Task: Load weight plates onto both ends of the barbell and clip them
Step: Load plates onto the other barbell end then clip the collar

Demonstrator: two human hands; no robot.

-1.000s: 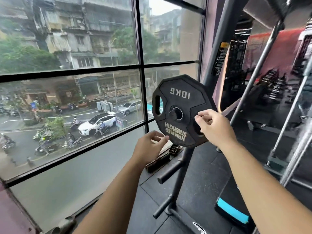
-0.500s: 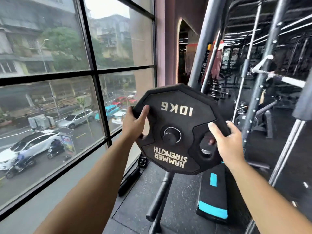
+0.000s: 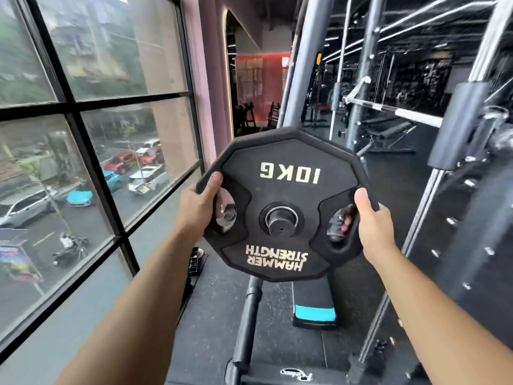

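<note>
Item: weight plate (image 3: 288, 173), black, many-sided, marked 10KG and HAMMER STRENGTH, lettering upside down, held upright with its face to the person. Left hand (image 3: 197, 209): clamped on the plate's left edge, thumb flat on the front face, fingers curled out of sight behind the rim. Right hand (image 3: 372, 220): clamped on the plate's right edge, thumb over the rim, fingertips showing through the right grip slot. Centre hole: a dark peg (image 3: 280, 222) end shows in it; whether the plate bears on it is unclear. Below the plate: a dark rack post (image 3: 247, 315) and a black step with a teal stripe (image 3: 313, 314). Left of the plate: a window (image 3: 116, 107).
</note>
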